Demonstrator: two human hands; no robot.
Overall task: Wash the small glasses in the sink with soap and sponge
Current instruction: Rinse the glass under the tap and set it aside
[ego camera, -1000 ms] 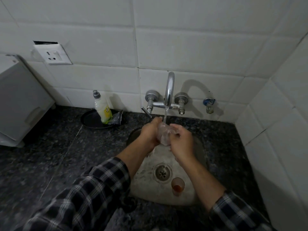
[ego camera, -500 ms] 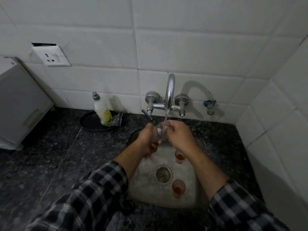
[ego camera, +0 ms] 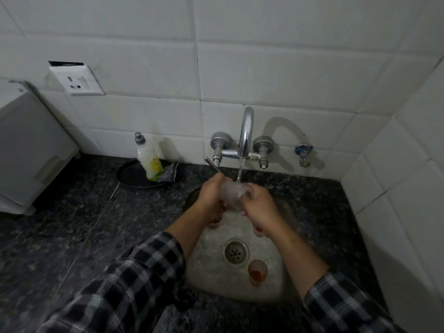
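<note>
Clear glass (ego camera: 230, 192) — I see one small tumbler gripped from both sides at centre frame, left hand (ego camera: 212, 197) wrapped round its left end and right hand (ego camera: 258, 203) closed on the other, under the stream from the chrome tap (ego camera: 245, 133). Lower down, another small glass (ego camera: 257, 270) with red dregs stands upright in the steel sink (ego camera: 211, 275), just right of the drain (ego camera: 236, 252) — a soap bottle (ego camera: 147, 159) stands left of the tap.
</note>
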